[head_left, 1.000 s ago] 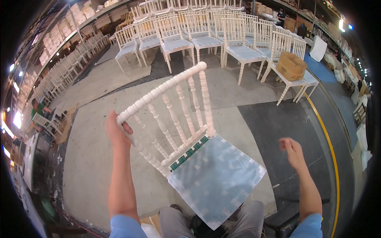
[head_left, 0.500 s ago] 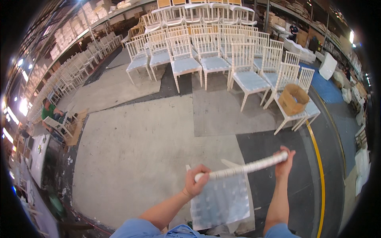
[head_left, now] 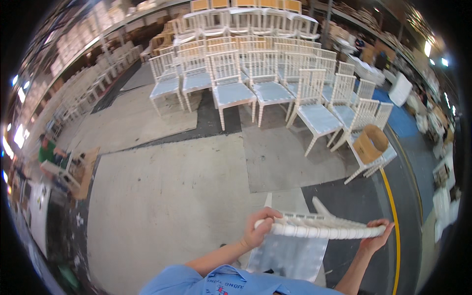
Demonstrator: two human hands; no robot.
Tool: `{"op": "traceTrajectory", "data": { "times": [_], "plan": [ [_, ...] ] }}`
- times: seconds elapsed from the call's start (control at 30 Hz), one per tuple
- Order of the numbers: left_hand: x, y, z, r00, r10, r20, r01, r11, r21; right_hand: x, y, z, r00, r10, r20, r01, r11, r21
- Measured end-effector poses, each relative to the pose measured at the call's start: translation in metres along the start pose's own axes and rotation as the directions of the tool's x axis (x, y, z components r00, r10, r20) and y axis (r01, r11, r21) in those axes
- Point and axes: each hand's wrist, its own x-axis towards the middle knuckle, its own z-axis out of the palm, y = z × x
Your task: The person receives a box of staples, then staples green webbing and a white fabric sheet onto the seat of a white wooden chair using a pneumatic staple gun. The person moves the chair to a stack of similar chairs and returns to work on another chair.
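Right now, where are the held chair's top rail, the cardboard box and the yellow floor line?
Top rail (head_left: 319, 231): head view, mid-length.
Cardboard box (head_left: 366, 147): head view, outer side wall.
Yellow floor line (head_left: 398, 250): head view, lower stretch.

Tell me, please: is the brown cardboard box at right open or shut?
Open. The cardboard box has no flap closed over its top, and part of its inside shows.

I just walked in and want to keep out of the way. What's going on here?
A person's left hand and right hand grip opposite ends of the top rail of a white chair. Ahead, rows of similar chairs stand on the floor, one bearing an open cardboard box. At far left, another person in green is beside a pale chair.
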Motion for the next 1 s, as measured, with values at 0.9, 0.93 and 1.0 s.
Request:
{"op": "traceTrajectory", "data": {
  "times": [0.9,0.93,1.0],
  "plan": [
    [0.434,0.225,-0.650,0.526,0.774,-0.353,-0.527,0.623,0.579,-0.012,0.412,0.901,0.550,-0.309,0.775,-0.157,0.874,0.460],
    [0.451,0.226,-0.676,0.508,0.764,-0.397,-0.526,0.641,0.559,-0.013,0.432,0.932,0.536,-0.311,0.785,-0.177,0.868,0.464],
    [0.483,0.219,-0.731,0.483,0.721,-0.497,-0.518,0.693,0.502,-0.016,0.473,0.986,0.546,-0.297,0.783,-0.186,0.869,0.459]
  ]
}}
